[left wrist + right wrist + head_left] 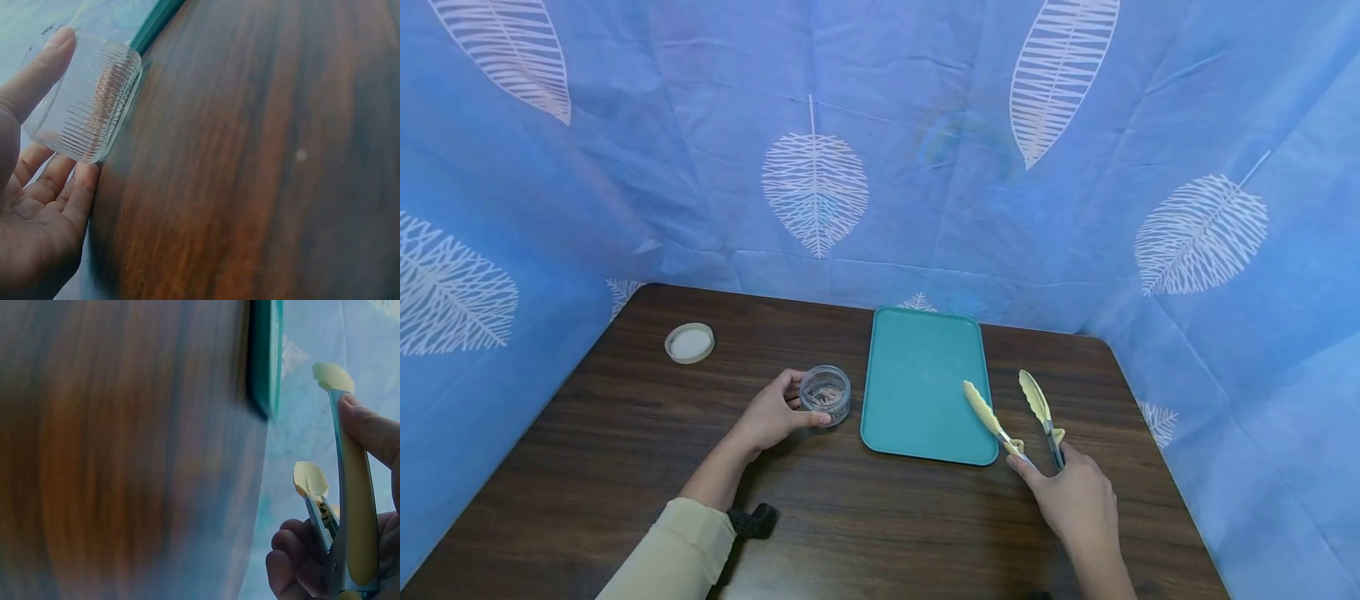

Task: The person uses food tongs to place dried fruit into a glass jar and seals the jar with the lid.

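Observation:
On the dark wood table stands a clear ribbed jar [825,398] without its lid, with small brownish pieces at its bottom. My left hand [775,412] grips it from the left, thumb on the near side and fingers behind; the left wrist view shows the jar [94,100] between thumb and fingers. My right hand [1078,500] holds yellow-tipped tongs [1037,404] with their arms spread apart. One tip of the tongs is over the right edge of a teal tray [925,383], the other to its right. In the right wrist view the thumb lies along one arm of the tongs [356,506].
A round lid [689,342] with a white inside lies at the back left of the table [865,517]. The tray lies between the jar and the tongs. Blue cloth with white leaf prints [815,192] hangs behind the table and at its sides.

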A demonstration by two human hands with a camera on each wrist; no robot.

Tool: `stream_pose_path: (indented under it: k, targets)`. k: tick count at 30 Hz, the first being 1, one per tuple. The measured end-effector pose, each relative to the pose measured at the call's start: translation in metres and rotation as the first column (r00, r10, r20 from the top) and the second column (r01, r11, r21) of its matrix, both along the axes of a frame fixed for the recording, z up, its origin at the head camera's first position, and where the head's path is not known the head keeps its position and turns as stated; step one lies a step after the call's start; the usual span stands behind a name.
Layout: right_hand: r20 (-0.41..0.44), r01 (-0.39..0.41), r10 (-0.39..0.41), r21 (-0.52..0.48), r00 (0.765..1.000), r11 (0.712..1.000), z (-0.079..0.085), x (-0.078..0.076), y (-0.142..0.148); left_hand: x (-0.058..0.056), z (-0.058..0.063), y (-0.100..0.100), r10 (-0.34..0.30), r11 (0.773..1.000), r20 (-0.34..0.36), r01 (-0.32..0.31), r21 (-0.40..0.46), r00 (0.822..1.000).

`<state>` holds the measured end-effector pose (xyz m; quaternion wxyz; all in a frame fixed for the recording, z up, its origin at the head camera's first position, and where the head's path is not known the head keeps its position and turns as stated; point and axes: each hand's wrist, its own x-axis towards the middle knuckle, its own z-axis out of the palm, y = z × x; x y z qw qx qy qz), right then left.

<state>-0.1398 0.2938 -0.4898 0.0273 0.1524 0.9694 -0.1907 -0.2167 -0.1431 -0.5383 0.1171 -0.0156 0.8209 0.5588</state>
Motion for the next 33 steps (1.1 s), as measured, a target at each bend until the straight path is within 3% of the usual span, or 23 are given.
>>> stream_pose_path:
  k: [10, 17, 25, 33]
  targets:
    - [-0.056, 0.112, -0.109, 0.051, 0.992, 0.992, -0.018, 0.005, 0.037, -0.001, 0.000, 0.001, -0.012, 1.000, -0.010, 0.012, -0.002, 1.000]
    - [-0.005, 0.129, -0.129, 0.077, 0.992, 0.989, -0.023, 0.009, 0.049, 0.001, -0.002, -0.001, 0.004, 1.000, 0.002, -0.004, -0.013, 1.000]
    - [0.116, 0.052, -0.064, 0.105, 0.991, 0.993, -0.021, 0.012, 0.053, 0.002, -0.002, -0.001, 0.000, 1.000, -0.017, 0.000, -0.016, 1.000]
    - [0.166, 0.045, -0.064, 0.117, 0.984, 0.992, -0.021, 0.012, 0.054, 0.002, 0.000, 0.002, -0.003, 1.000, -0.023, 0.003, -0.011, 1.000]
